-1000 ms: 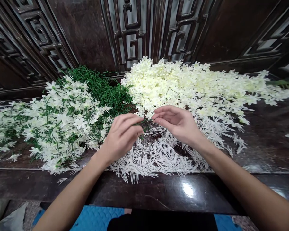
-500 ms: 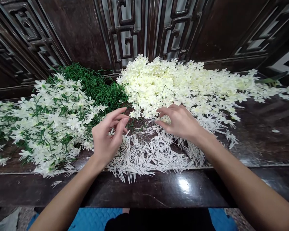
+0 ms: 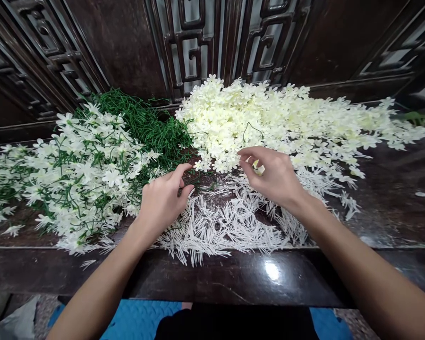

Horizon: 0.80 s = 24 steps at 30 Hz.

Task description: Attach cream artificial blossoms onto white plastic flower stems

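My right hand is at the front edge of a heap of pale cream artificial flower heads, thumb and index fingertips nearly together on a flower head there. The held flower is mostly hidden by the fingers. My left hand is beside the bunch of finished-looking white flowers on green stems, its thumb and index finger apart with nothing visible between them. Its other fingers are curled out of sight. Below and between the hands lie many thin white stamen-like sticks.
Bare green plastic stems are piled behind the left flowers. A dark, glossy wooden bench carries everything, and its carved back rises behind. One loose petal-like white piece lies at the right. Blue quilted material shows below.
My right hand has closed its thumb and index finger at the cream flowers. The left hand has turned palm-down a little, its fingers lower. The whole view has shifted slightly.
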{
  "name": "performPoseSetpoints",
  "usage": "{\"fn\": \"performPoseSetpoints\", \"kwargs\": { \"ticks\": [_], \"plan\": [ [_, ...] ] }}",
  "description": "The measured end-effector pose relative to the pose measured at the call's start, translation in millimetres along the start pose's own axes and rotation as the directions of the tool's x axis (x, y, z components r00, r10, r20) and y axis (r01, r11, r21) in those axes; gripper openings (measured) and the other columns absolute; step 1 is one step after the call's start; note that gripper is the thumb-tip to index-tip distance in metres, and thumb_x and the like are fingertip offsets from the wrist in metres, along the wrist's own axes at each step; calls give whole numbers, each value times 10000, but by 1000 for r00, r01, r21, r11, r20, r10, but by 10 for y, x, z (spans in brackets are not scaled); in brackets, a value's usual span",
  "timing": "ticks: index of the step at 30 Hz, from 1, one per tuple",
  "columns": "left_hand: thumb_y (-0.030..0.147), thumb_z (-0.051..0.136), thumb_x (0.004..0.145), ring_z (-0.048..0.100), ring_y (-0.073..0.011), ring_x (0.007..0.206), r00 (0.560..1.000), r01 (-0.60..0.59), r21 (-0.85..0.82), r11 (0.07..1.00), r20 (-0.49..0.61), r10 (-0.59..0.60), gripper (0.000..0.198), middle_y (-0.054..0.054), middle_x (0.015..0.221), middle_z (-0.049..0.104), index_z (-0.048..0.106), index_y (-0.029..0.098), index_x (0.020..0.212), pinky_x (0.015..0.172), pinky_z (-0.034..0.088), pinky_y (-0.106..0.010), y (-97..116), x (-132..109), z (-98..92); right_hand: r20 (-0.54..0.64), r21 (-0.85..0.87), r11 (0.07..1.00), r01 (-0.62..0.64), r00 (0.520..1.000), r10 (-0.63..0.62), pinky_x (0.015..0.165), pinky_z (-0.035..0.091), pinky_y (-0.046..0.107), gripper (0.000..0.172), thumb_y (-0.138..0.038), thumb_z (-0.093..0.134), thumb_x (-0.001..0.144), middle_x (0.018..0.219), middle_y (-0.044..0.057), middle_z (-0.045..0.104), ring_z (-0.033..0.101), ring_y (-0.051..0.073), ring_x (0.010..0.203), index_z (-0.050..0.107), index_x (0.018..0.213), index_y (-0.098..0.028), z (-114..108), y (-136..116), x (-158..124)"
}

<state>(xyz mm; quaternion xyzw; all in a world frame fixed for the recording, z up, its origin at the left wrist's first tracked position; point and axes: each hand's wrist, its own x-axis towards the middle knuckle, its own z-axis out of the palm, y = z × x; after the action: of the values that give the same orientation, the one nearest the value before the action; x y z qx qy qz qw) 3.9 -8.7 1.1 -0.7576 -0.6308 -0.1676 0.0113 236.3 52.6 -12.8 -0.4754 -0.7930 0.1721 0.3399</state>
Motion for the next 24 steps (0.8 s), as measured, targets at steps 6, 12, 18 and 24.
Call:
{"fn": "performPoseSetpoints", "kwargs": {
  "ticks": [6,12,18,24],
  "plan": [
    [158,588,822,550,-134,551,997,-52,-114,992,52,58,378,-20,717,645,545,178,1198,502,384,-244,-30,2,4,82,373,910,-181,983,162,717,588,472,185,-190,591,833,1034,85,669,663,239,837,659,1001,-224,-77,-130,10],
    [217,580,861,621,-169,741,987,-128,-257,958,-124,99,200,-51,816,684,619,160,1049,682,500,-317,69,5,10,366,636,686,-352,921,133,766,582,415,237,-219,713,772,903,57,679,676,194,807,644,998,-206,-28,-192,3],
    [225,650,830,670,-140,797,996,-57,-721,691,9,92,223,-44,928,714,621,189,1048,732,562,-267,198,-30,41,512,729,526,-438,859,4,787,561,381,337,-211,742,741,880,20,704,675,155,782,613,1052,-194,141,-241,-84],
    [209,660,815,663,-134,703,994,51,-804,592,96,46,50,-16,809,709,685,214,858,658,582,-267,194,-31,64,456,640,676,-365,888,48,724,578,364,242,-272,729,748,848,43,691,669,161,738,630,945,-173,137,-276,-98]
  ]
}}
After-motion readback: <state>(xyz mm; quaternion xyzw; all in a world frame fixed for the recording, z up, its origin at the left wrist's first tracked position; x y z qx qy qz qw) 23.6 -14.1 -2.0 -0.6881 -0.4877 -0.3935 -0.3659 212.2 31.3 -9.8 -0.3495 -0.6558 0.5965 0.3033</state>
